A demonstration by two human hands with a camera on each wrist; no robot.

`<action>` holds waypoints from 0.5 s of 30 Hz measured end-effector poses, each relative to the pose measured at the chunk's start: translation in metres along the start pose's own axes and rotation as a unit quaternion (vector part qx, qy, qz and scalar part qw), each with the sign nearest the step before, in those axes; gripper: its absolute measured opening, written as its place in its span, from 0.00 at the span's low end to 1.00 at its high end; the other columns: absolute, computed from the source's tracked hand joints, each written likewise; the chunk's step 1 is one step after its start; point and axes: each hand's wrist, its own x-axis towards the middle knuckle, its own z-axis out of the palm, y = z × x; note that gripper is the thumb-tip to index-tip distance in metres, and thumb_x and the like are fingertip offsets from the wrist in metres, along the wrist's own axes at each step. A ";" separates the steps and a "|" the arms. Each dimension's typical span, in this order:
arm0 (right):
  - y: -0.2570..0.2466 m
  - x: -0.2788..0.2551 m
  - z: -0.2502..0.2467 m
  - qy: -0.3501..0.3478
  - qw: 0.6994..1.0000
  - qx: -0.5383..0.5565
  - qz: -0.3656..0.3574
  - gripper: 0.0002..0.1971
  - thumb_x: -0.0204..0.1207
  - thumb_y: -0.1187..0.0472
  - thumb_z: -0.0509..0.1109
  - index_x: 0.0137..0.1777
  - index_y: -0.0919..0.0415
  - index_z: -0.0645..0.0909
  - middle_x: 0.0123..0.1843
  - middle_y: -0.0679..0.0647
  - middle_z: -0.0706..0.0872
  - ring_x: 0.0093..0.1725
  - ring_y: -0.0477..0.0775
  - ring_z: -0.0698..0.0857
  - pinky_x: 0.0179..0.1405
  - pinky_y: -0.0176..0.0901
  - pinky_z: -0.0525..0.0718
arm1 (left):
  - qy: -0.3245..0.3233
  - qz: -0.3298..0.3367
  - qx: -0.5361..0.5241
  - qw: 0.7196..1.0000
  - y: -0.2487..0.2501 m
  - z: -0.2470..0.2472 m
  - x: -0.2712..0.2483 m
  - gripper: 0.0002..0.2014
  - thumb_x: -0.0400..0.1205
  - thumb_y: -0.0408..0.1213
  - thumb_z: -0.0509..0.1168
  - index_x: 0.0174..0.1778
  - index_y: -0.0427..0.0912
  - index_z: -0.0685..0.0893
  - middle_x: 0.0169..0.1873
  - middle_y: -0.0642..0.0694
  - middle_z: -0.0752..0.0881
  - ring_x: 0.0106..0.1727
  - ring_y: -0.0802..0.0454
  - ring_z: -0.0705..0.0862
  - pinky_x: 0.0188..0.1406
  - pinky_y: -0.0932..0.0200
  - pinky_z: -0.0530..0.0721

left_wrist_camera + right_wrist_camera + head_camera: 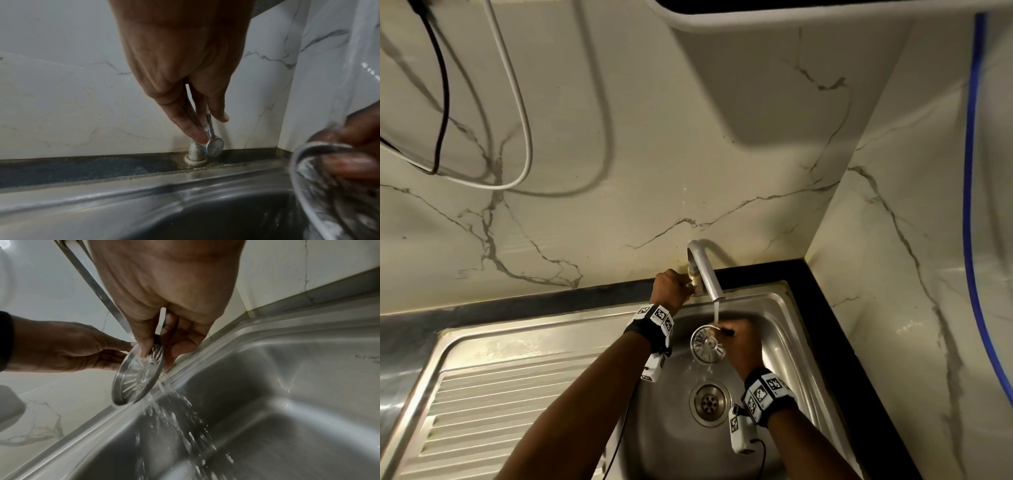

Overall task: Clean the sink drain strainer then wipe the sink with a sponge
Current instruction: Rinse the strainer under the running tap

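Note:
The round metal drain strainer [707, 344] is held on edge under the running tap spout [705, 270], above the steel sink basin [777, 346]. My right hand [738, 337] pinches its upper rim, thumb on the slotted face [137, 378], and water sprays off it into the basin. My left hand [681, 286] reaches to the back ledge and pinches the chrome tap lever [209, 128] between thumb and fingers. The open drain hole [709, 402] lies below the strainer. No sponge is in view.
A ribbed drainboard [500, 404] lies left of the basin. A black counter strip [822, 301] borders the sink against marble walls at the back and right. Loose cables [525, 137] hang upper left and a blue hose [970, 171] runs down the right wall.

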 end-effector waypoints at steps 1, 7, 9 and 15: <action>0.000 0.002 0.001 0.005 1.000 -0.017 0.005 0.10 0.71 0.49 0.77 0.49 0.51 0.92 0.41 0.45 0.93 0.42 0.39 0.91 0.46 0.50 0.90 | 0.007 0.016 0.025 1.000 -0.001 -0.001 -0.004 0.01 0.75 0.35 0.76 0.39 0.44 0.92 0.30 0.48 0.91 0.33 0.52 0.91 0.40 0.51 0.91; -0.002 0.003 0.006 0.000 0.995 -0.101 0.002 0.10 0.69 0.52 0.77 0.50 0.46 0.91 0.44 0.41 0.93 0.45 0.39 0.90 0.47 0.45 0.90 | -0.012 0.037 0.131 0.991 -0.023 0.008 -0.051 0.05 0.74 0.41 0.74 0.44 0.48 0.93 0.39 0.50 0.93 0.40 0.54 0.90 0.44 0.56 0.89; -0.003 0.000 0.006 -0.003 0.994 -0.107 0.005 0.10 0.67 0.50 0.77 0.49 0.43 0.91 0.43 0.39 0.92 0.44 0.38 0.90 0.47 0.45 0.90 | -0.028 0.048 0.147 0.988 -0.025 0.016 -0.071 0.05 0.76 0.42 0.72 0.39 0.48 0.93 0.35 0.50 0.92 0.37 0.55 0.90 0.41 0.59 0.88; -0.015 -0.004 -0.005 0.006 0.993 -0.119 -0.002 0.07 0.70 0.53 0.78 0.49 0.47 0.91 0.43 0.40 0.93 0.43 0.37 0.89 0.47 0.44 0.90 | -0.019 0.071 0.113 0.991 -0.020 0.034 -0.099 0.05 0.79 0.39 0.72 0.42 0.52 0.93 0.36 0.57 0.91 0.35 0.65 0.86 0.40 0.70 0.85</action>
